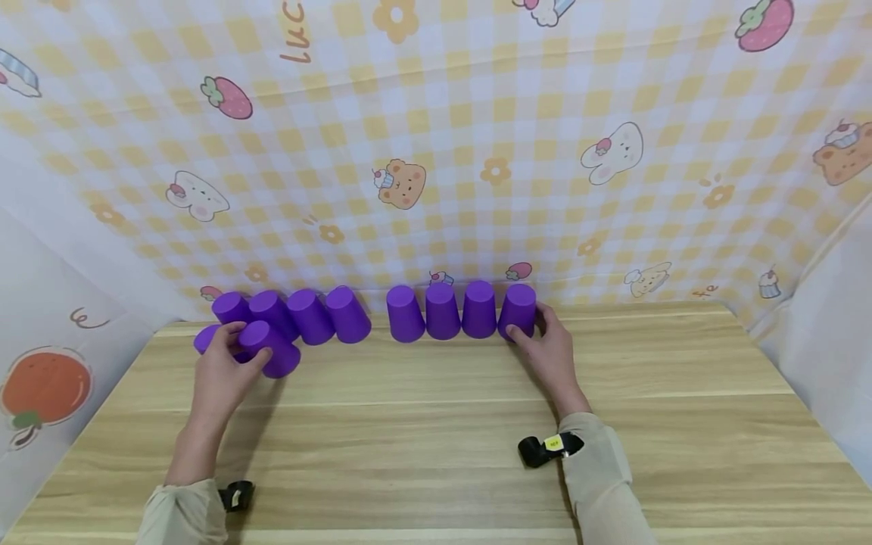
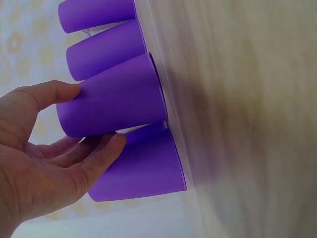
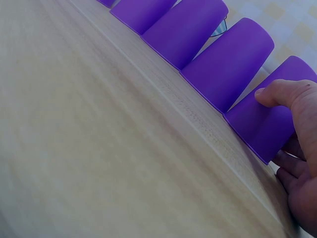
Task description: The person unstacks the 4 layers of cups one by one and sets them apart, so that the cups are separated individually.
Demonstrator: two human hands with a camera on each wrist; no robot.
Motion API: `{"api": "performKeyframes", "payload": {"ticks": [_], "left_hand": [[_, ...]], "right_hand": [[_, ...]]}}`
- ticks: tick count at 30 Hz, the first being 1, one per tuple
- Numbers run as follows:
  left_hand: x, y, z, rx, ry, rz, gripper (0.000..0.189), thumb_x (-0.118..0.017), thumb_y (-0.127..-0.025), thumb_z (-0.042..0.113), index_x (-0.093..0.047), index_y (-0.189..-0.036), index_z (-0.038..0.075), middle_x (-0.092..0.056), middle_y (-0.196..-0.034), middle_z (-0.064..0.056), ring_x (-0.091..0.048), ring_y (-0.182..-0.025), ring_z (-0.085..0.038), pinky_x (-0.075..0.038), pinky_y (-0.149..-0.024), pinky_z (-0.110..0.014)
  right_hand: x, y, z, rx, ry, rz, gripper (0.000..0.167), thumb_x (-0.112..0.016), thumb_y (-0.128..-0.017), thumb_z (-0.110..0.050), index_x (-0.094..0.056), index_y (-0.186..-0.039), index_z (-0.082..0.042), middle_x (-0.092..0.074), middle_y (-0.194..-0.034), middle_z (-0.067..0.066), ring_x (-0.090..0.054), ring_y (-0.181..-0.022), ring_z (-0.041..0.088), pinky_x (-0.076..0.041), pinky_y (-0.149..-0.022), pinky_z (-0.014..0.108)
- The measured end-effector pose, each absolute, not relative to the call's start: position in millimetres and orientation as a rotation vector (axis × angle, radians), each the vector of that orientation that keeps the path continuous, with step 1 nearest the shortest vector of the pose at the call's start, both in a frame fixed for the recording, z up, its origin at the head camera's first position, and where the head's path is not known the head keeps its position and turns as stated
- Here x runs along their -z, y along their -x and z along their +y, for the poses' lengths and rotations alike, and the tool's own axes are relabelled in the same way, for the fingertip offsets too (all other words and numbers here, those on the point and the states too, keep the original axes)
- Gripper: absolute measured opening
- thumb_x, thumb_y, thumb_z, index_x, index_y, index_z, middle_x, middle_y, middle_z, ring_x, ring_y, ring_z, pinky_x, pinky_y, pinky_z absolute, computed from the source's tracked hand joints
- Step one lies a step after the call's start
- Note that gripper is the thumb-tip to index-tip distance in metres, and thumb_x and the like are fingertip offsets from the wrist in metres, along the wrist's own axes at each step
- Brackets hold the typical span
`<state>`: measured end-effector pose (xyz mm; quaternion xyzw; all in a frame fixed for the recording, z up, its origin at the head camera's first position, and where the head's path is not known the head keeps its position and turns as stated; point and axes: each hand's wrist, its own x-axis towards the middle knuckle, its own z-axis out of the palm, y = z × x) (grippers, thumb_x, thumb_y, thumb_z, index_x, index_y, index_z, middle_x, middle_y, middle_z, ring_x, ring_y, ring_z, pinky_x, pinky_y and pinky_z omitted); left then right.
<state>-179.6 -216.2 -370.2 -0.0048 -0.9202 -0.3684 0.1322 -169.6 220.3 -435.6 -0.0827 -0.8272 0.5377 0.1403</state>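
Note:
At the left, my left hand [image 1: 219, 375] grips an upside-down purple cup [image 1: 271, 350], thumb on one side and fingers on the other. That cup stands in front of the back row, and the left wrist view shows its rim at the table top. Just left of it is another purple cup [image 1: 206, 338], partly hidden by the fingers. My right hand [image 1: 550, 352] holds the right-end purple cup [image 1: 520, 306] of the right group. In the right wrist view the thumb lies across this cup [image 3: 262, 119], while some fingers are hidden behind it.
Several more upside-down purple cups line the table's back edge in a left group [image 1: 309, 318] and a right group [image 1: 443, 312], with a gap between. A checked cloth [image 1: 456, 151] hangs right behind them. The wooden table [image 1: 409, 439] stretches out in front.

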Motion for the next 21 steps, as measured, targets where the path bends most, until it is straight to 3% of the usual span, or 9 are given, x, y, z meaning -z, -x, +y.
{"api": "performKeyframes", "payload": {"ticks": [21], "left_hand": [[368.1, 177.2, -213.6, 0.946, 0.030, -2.647, 0.058, -0.068, -0.079, -0.001, -0.040, -0.126, -0.019, -0.051, -0.109, -0.040, -0.052, -0.099, -0.050, -0.043, -0.085, -0.055]], "right_hand": [[434.7, 168.7, 220.0, -1.548, 0.224, -2.385, 0.065, -0.069, -0.084, -0.021, -0.038, -0.137, 0.002, -0.044, -0.135, 0.022, -0.042, -0.125, 0.032, -0.034, -0.105, 0.037]]}}
